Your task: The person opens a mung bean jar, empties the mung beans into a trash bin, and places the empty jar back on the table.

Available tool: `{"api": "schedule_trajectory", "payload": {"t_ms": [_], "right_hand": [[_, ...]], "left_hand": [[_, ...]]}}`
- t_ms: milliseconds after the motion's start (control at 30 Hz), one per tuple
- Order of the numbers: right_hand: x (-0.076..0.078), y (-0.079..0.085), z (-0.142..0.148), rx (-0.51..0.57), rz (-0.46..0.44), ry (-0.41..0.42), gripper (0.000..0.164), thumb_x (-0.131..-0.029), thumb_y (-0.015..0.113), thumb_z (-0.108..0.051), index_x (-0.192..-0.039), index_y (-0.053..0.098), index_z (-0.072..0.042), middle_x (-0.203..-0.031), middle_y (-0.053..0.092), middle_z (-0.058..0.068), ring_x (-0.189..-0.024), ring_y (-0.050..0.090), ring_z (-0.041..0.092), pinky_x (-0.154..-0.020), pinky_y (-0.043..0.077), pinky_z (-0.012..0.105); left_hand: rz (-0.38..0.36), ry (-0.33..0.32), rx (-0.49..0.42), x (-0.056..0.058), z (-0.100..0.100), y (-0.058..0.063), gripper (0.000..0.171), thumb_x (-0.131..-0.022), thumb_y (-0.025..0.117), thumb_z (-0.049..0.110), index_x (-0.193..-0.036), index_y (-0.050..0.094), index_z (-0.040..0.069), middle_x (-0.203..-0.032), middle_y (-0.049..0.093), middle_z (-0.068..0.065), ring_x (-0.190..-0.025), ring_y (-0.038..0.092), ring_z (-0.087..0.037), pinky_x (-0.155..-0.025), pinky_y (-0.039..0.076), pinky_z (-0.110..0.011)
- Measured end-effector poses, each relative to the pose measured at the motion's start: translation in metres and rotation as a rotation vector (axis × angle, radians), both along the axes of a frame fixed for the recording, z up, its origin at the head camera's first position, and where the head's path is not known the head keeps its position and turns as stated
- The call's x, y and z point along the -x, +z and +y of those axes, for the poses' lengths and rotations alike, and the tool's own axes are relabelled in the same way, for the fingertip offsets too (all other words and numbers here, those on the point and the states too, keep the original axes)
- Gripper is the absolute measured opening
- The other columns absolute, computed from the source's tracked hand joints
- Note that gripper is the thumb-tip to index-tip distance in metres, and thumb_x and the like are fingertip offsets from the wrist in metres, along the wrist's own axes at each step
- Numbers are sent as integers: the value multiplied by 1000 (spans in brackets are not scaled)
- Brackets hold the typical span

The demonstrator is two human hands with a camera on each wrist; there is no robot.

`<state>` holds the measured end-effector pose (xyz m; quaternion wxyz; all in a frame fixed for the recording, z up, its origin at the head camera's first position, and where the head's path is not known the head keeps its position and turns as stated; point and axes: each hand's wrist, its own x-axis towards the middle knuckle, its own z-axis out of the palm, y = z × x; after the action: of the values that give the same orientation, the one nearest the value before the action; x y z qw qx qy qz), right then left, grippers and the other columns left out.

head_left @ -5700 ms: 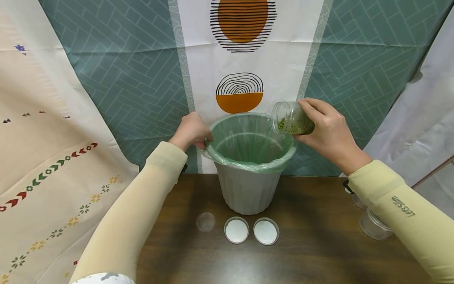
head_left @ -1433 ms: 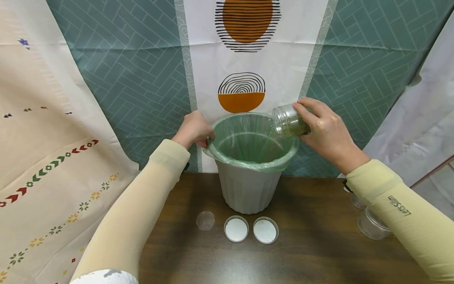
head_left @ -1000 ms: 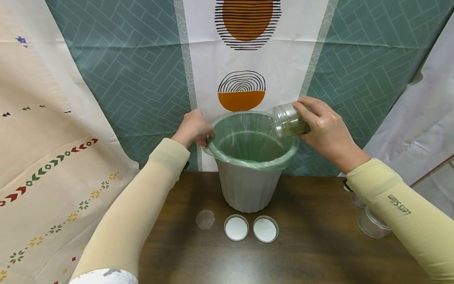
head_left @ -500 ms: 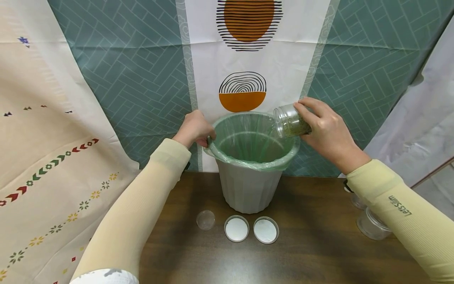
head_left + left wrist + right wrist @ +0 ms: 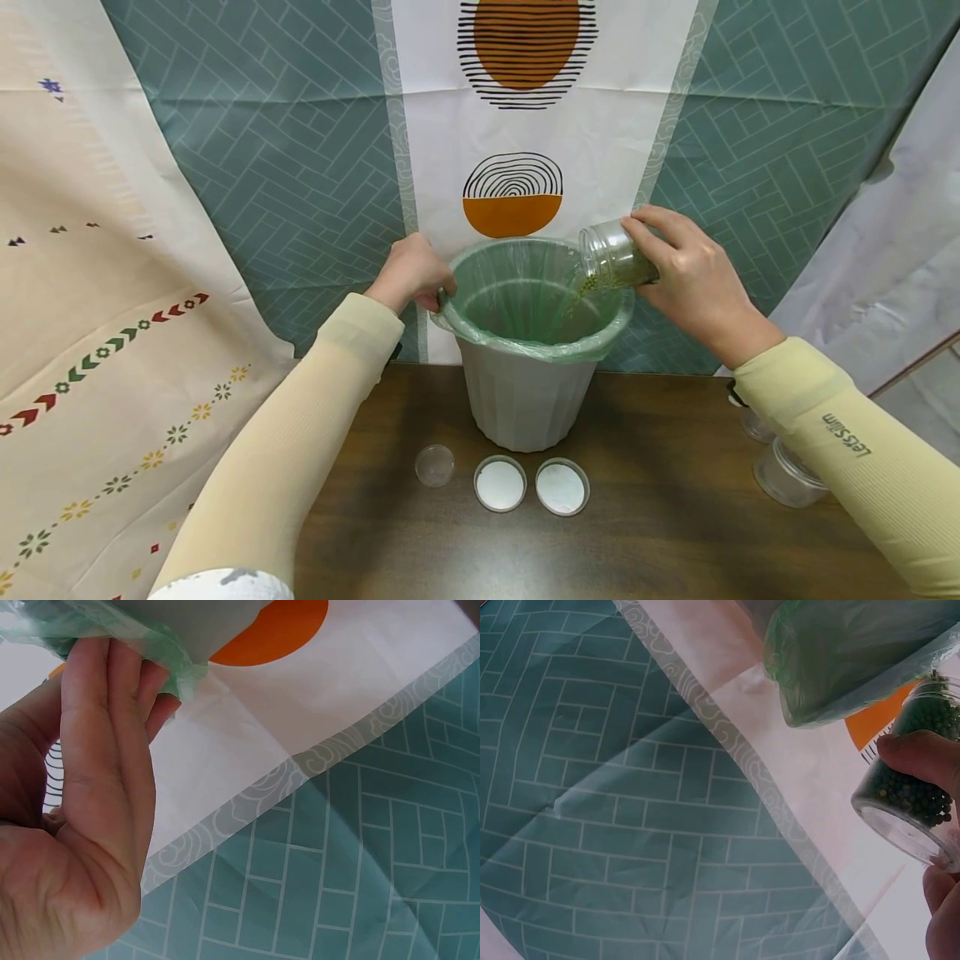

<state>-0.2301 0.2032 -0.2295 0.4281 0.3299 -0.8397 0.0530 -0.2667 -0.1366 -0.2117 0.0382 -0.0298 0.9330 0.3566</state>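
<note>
A grey trash can (image 5: 522, 396) with a green plastic liner (image 5: 536, 343) folded over its rim stands on the table. My left hand (image 5: 412, 272) grips the can's left rim through the liner; in the left wrist view its fingers (image 5: 112, 742) reach up under the green film. On the opposite side, my right hand (image 5: 686, 271) holds a clear jar (image 5: 617, 254) on its side, mouth dipped over the opening. Small green beans (image 5: 587, 287) spill from the mouth into the can. More beans (image 5: 911, 791) fill part of the jar in the right wrist view.
In front of the can lie a small clear round lid (image 5: 435, 465) and two round lids with white discs, one left (image 5: 500, 485) and one right (image 5: 562, 487). Beside the right forearm stands a clear jar (image 5: 789, 479). A patterned cloth (image 5: 300, 150) hangs close behind the can.
Since the earliest frame the jar has tipped further, its mouth lower. Half a second ago no falling beans showed; now they pour from the mouth. My left hand keeps its place on the rim.
</note>
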Motion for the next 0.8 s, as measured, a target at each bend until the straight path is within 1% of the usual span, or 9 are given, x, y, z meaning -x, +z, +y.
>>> {"api": "schedule_trajectory", "payload": {"t_ms": [800], "right_hand": [[-1,1,1,-4,6,0,87,-50,83,12,-130,53,-6,-129,51,17,-121,49,35,-91,49,49]], "left_hand": [[8,-9,4,-1,0,0,26,-69,72,7,-87,56,-4,-57,62,-13,-55,69,-25,-53,57,-32]]}}
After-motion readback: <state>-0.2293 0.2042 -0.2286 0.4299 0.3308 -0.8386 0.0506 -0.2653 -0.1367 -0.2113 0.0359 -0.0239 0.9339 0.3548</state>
